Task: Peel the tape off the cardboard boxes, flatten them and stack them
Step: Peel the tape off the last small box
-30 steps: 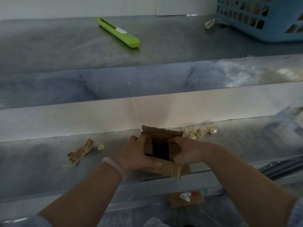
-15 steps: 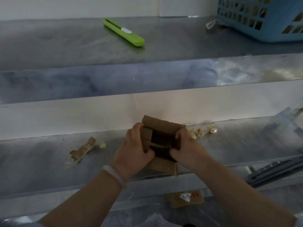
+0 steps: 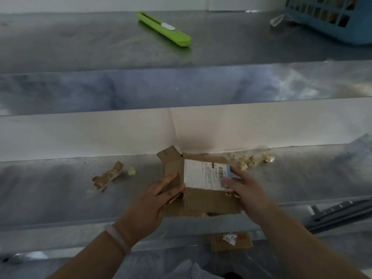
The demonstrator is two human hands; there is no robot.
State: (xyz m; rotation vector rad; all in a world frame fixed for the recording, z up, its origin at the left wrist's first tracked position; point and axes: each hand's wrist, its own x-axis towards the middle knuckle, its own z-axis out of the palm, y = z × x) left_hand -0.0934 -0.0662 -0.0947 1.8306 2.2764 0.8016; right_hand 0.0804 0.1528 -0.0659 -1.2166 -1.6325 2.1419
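Cardboard box (image 3: 203,200) lies collapsed, nearly flat, on the steel surface (image 3: 50,188), white shipping label (image 3: 201,174) facing up. One flap at the far left corner sticks up a bit, so flattening looks almost done but not finished. No tape is clearly visible on the box from here, though the blur makes it hard to be sure. A second cardboard piece (image 3: 229,241) with a handwritten sticker sits lower down, nearer the body than both wrists. It is probably the start of the stack, and this box is not on it yet. Left to do, as a judgement: press out the last flap and move the box onto the stack.

The box sits under and between both sets of fingers. The left hand (image 3: 155,202) has its fingers (image 3: 171,179) straight, lying on the box's left flap and pressing down, gripping nothing. The right hand (image 3: 249,194) has its fingers (image 3: 234,172) extended and released, tips touching the label's right edge.

A peeled tape strip (image 3: 108,176) lies well left of the left fingers. Crumpled tape wads (image 3: 249,160) sit just beyond the right fingertips. A green utility knife (image 3: 165,29) is on the upper shelf (image 3: 80,43), far beyond the fingers. A blue basket (image 3: 330,17) is far beyond and right of the right fingers.
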